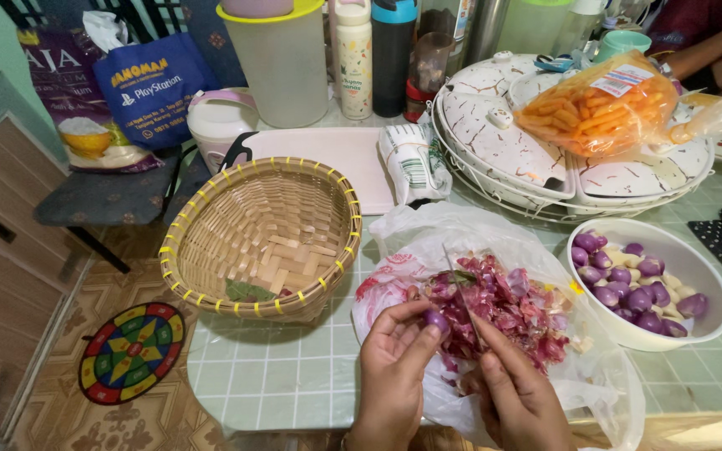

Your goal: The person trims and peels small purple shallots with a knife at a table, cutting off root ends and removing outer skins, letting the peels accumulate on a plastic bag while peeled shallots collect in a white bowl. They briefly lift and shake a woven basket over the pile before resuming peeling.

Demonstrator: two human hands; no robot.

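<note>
Hands at a tiled table: the left hand (390, 367) pinches one small purple shallot (436, 319) in its fingertips, the right hand (518, 392) gripping a knife (461, 301) beside it. Just beyond, one white plastic bag (461, 234) holds reddish peelings; right, one white bowl (704, 321) of peeled shallots.

Both hands, the left hand (392, 372) and the right hand (518, 392), were seen bare; no sleeves were shown.
</note>
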